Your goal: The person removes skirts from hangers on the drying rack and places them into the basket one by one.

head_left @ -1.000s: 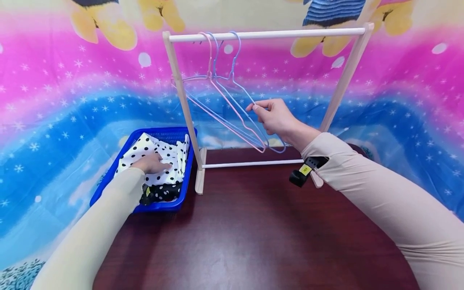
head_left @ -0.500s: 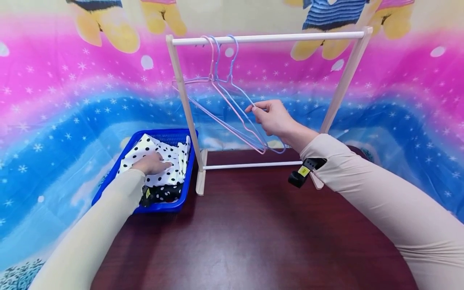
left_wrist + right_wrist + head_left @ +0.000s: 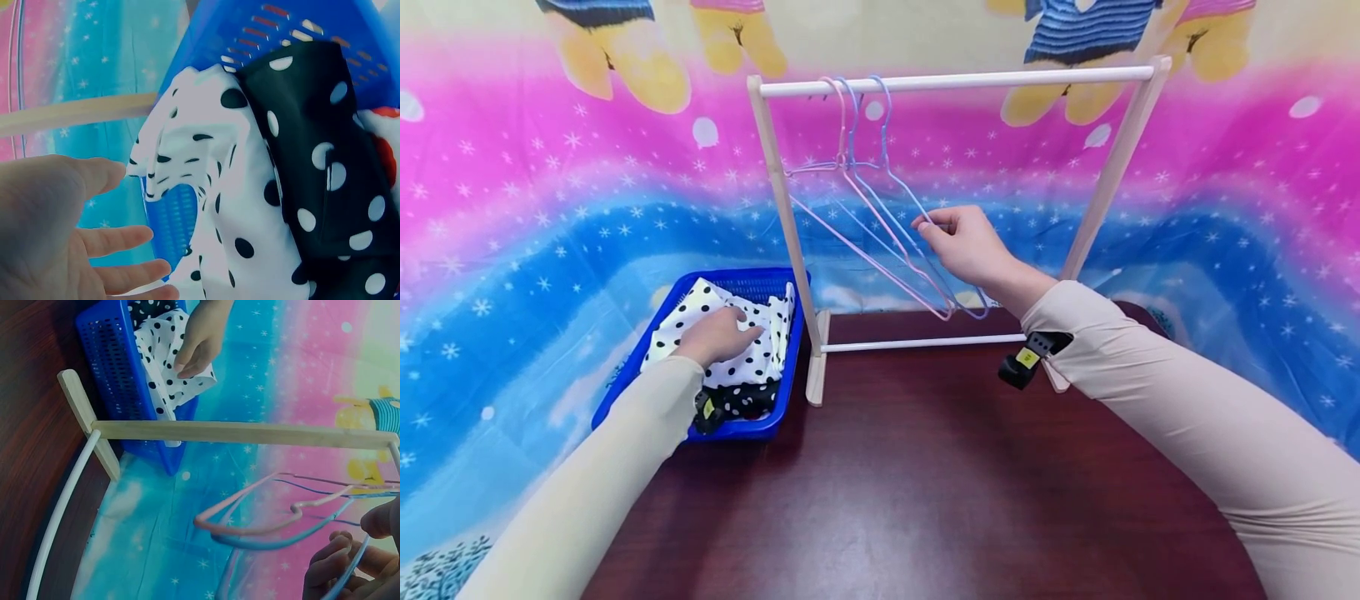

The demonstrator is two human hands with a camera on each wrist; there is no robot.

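My right hand [image 3: 973, 246] pinches the sloping arm of a light blue hanger [image 3: 907, 189] between thumb and fingers. That hanger hooks over the rack's top bar, right of a pink hanger [image 3: 842, 125] and another blue hanger [image 3: 853, 127]. Over at the basket, my left hand [image 3: 718, 335] is above a white cloth with black dots [image 3: 760, 354]. In the left wrist view its fingers [image 3: 128, 240] are spread and straight beside the white cloth's edge, holding nothing. A black cloth with white dots [image 3: 319, 162] lies against the white one.
The blue plastic basket [image 3: 778, 421] stands left of the wooden clothes rack [image 3: 958, 81], close to its left post [image 3: 781, 196]. A dark red-brown table [image 3: 925, 483] carries the rack. A patterned backdrop [image 3: 587, 225] hangs behind. A red and white item [image 3: 386, 147] shows at the basket's side.
My left hand has lifted a little and shifted slightly right over the white cloth. My right hand keeps its pinch on the blue hanger, and the hangers have swung slightly.
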